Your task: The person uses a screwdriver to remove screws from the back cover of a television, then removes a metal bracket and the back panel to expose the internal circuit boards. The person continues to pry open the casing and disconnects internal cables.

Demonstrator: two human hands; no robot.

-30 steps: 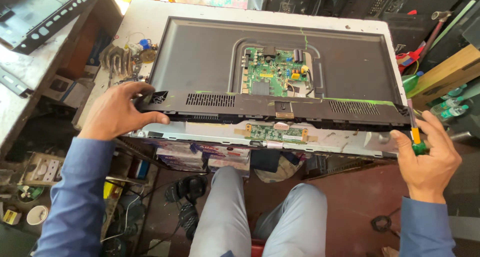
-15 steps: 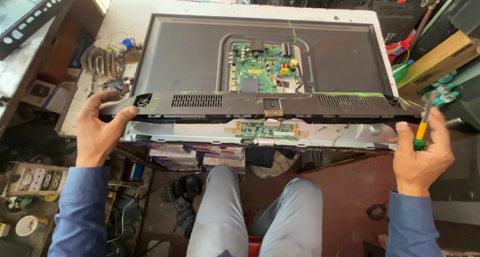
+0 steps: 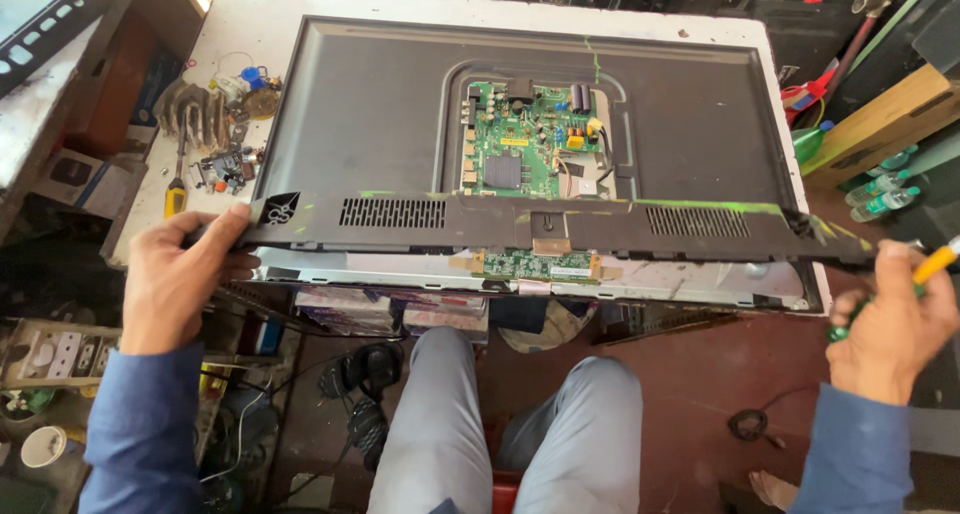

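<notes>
Left hand [image 3: 180, 274] closed on the near left corner of the back cover [image 3: 400, 104], thumb on top, fingers curled under the lip. Cover's near edge stands lifted off the panel [image 3: 640, 284] between the two hands; far edge appears seated.

Right hand [image 3: 890, 329] closed around a screwdriver [image 3: 935, 266], yellow and green handle, just off the cover's near right corner. Tip blurred; cannot tell whether it touches the seam.

Main board [image 3: 525, 139], green, shows through the cover's central opening, well beyond both hands. Narrow strip board [image 3: 540, 265] sits under the lifted edge, midway between the hands.

Judgement: lifting goes best evenly, both corners rising together, so the plastic does not twist. Screwdriver should pry only at the seam, shallow, clear of the strip board and any ribbon. Worth looking under the edge for cables running to the cover before raising further.

Beyond the left hand: coil [image 3: 190, 109], loose parts, a second screwdriver [image 3: 176, 189]. Bottles [image 3: 880, 199] beyond the right hand.
</notes>
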